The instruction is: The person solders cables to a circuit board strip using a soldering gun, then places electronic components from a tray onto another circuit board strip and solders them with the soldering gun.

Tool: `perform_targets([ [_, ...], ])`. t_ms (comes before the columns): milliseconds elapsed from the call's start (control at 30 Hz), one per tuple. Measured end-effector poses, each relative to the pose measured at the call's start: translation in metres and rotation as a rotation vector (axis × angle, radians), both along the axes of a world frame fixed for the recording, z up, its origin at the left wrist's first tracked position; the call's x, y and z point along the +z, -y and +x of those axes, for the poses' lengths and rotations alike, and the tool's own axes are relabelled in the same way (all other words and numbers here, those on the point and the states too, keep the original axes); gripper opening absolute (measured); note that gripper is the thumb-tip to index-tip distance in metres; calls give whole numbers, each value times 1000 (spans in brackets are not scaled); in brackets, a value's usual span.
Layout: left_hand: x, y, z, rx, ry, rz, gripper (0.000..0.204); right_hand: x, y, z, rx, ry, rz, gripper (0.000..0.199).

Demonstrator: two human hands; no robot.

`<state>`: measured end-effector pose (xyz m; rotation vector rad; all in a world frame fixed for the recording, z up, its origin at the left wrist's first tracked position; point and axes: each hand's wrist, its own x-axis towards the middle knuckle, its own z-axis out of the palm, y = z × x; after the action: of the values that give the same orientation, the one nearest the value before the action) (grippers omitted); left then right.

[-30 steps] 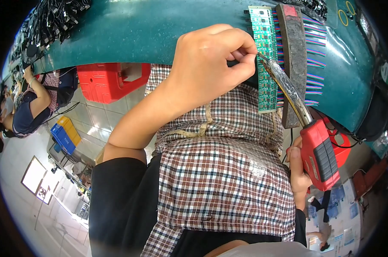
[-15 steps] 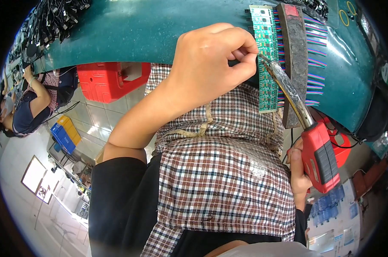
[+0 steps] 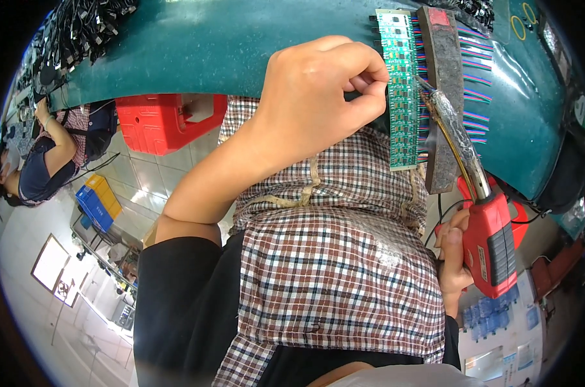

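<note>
My left hand point(image 3: 321, 90) is closed in a pinch at the left edge of a long green panel of small circuit boards point(image 3: 404, 122). Whatever its fingertips hold is too small or hidden to make out. My right hand point(image 3: 455, 255) grips a red and black soldering gun point(image 3: 489, 242), whose metal barrel slants up and left. Its tip is by the panel's right edge, near the ends of thin coloured wires point(image 3: 477, 79). These wires run under a heavy dark grey bar point(image 3: 444, 103) and fan out on its right side.
A green work surface point(image 3: 195, 48) spans the top, with bundled black cables point(image 3: 89, 29) at its far left. Yellow rings point(image 3: 518, 27) lie far right. Below stand a red stool point(image 3: 147, 122) and a blue and yellow crate point(image 3: 100, 201). Another person point(image 3: 47, 151) sits at left.
The soldering gun's tip has shifted right, from beside my left fingertips to the panel's right edge. My right hand has moved slightly right and down with it; my left hand stays put.
</note>
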<state>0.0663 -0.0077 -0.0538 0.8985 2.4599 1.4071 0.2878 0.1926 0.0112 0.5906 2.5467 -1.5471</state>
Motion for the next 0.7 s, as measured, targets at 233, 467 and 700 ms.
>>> perform_targets([
  [233, 4, 1, 2, 11, 45, -3, 10, -7, 5, -3, -175, -121, -113, 10],
  [467, 27, 2, -27, -32, -187, -82, 9, -1, 7, -11, -460, -229, -118, 16],
  [700, 24, -43, -113, 17, -507, -208, 16, 1, 8, -27, -408, -323, -163, 6],
])
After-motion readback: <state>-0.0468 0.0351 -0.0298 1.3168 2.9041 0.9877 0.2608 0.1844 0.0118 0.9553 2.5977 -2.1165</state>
